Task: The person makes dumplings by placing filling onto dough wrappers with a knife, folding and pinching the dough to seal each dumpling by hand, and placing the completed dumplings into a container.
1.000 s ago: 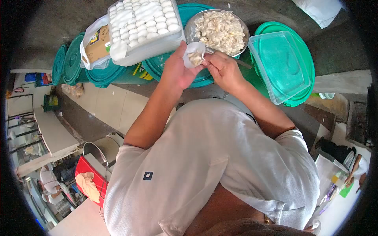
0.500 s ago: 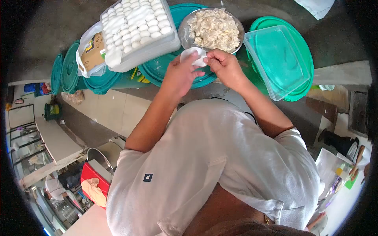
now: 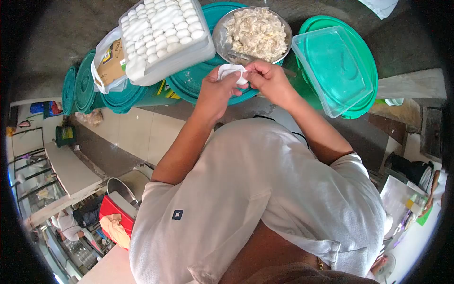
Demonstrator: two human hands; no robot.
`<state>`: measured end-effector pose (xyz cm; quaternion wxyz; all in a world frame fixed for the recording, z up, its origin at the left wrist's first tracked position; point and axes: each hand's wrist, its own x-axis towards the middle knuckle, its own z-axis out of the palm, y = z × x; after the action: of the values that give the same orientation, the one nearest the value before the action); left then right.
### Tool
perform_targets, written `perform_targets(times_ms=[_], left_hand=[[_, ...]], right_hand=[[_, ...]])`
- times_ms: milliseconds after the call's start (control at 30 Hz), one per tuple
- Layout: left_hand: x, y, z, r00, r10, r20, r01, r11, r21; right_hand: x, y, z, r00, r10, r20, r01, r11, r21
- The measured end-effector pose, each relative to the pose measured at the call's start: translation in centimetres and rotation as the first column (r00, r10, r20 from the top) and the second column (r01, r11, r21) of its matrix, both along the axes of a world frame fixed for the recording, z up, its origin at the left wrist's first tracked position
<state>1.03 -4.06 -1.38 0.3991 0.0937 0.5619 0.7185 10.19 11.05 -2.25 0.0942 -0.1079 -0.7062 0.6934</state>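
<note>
A white round of dough point(image 3: 230, 70) rests in my left hand point(image 3: 216, 92), with the fingers curled around it and the thumb over it. Its edge is gathered and cupped. My right hand point(image 3: 270, 81) pinches the edge of the dough from the right. Just beyond my hands stands a round metal bowl point(image 3: 220, 41) heaped with a pale, lumpy filling point(image 3: 257, 35). A thin flat utensil point(image 3: 240, 56) lies by the bowl's near rim, partly hidden by my right hand. To the left, a clear plastic tub point(image 3: 177, 66) is packed with rows of smooth white dough pieces point(image 3: 163, 35).
Under the tub is a teal lid point(image 3: 191, 83) on a bucket. At right, a clear plastic container point(image 3: 331, 71) lies on a green lid point(image 3: 366, 90). Far left stand several teal-lidded buckets point(image 3: 85, 85) and a plastic bag with a brown package point(image 3: 111, 66).
The dough's edge has been drawn up, so it looks more folded and cupped than before. My left thumb now presses over it, while both hands stay nearly in place.
</note>
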Motion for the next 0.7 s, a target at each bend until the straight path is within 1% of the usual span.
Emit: perform_targets(times_ms=[33,67,100,133,167,233,267,333,367,433,500,567,633,667,700], left_hand=[[0.0,-0.1,-0.2,1.000,0.003,-0.006,-0.003,1.000,-0.011],[0.1,-0.3,-0.4,1.000,0.008,-0.012,-0.008,1.000,-0.022],[0.1,-0.4,-0.5,1.000,0.012,-0.014,-0.012,1.000,-0.022],[0.2,-0.6,-0.6,0.999,0.001,-0.045,-0.004,0.999,-0.054],[0.2,-0.7,-0.6,0.997,-0.012,-0.075,0.005,0.996,-0.087],[0.2,-0.9,-0.5,0.997,-0.018,-0.079,0.011,0.995,-0.096],[0.2,-1.1,-0.5,0.996,-0.026,-0.083,0.017,0.994,-0.104],[0.3,-1.4,-0.3,0.995,-0.045,-0.089,0.034,0.993,-0.116],[0.3,-1.5,-0.3,0.993,-0.067,-0.096,0.054,0.990,-0.129],[0.0,-1.7,-0.2,0.992,-0.085,-0.097,0.072,0.988,-0.135],[0.1,-1.8,0.1,0.990,-0.104,-0.097,0.090,0.986,-0.141],[0.4,-1.9,0.7,0.996,-0.078,-0.039,0.075,0.995,-0.059],[0.3,-2.1,0.2,0.997,-0.071,-0.033,0.069,0.996,-0.048],[0.3,-2.2,0.0,0.997,-0.067,-0.026,0.066,0.997,-0.036],[0.3,-2.1,0.1,0.997,-0.067,-0.026,0.066,0.997,-0.036]], right_hand=[[0.1,-0.1,-0.2,0.999,0.009,-0.043,-0.006,0.998,0.060],[0.2,-0.1,-0.4,0.999,0.012,-0.044,-0.009,0.998,0.059],[0.2,-0.1,-0.8,0.993,0.020,-0.113,0.009,0.968,0.250],[0.2,-0.1,-0.9,0.983,0.040,-0.179,0.041,0.902,0.430],[0.2,-0.2,-0.9,0.983,0.042,-0.180,0.040,0.903,0.429],[0.1,-0.3,-0.5,0.977,0.045,-0.208,0.064,0.869,0.490],[0.1,-0.3,-0.5,0.977,0.045,-0.208,0.064,0.869,0.490],[0.2,-0.3,-0.5,0.999,0.054,0.007,-0.054,0.959,0.280],[0.2,-0.4,-0.5,0.998,0.056,0.007,-0.056,0.958,0.280],[0.3,-0.5,-0.3,0.996,0.094,-0.014,-0.088,0.972,0.217],[0.3,-0.7,-0.9,0.998,0.065,-0.017,-0.060,0.976,0.208],[0.3,-0.6,-1.0,0.999,0.038,-0.019,-0.034,0.980,0.199],[0.4,-0.4,-0.8,0.992,0.098,-0.083,-0.056,0.909,0.413],[0.4,-0.4,-0.7,0.992,0.099,-0.082,-0.056,0.909,0.413],[0.3,-0.4,-0.5,0.988,0.103,-0.118,-0.037,0.884,0.466]])
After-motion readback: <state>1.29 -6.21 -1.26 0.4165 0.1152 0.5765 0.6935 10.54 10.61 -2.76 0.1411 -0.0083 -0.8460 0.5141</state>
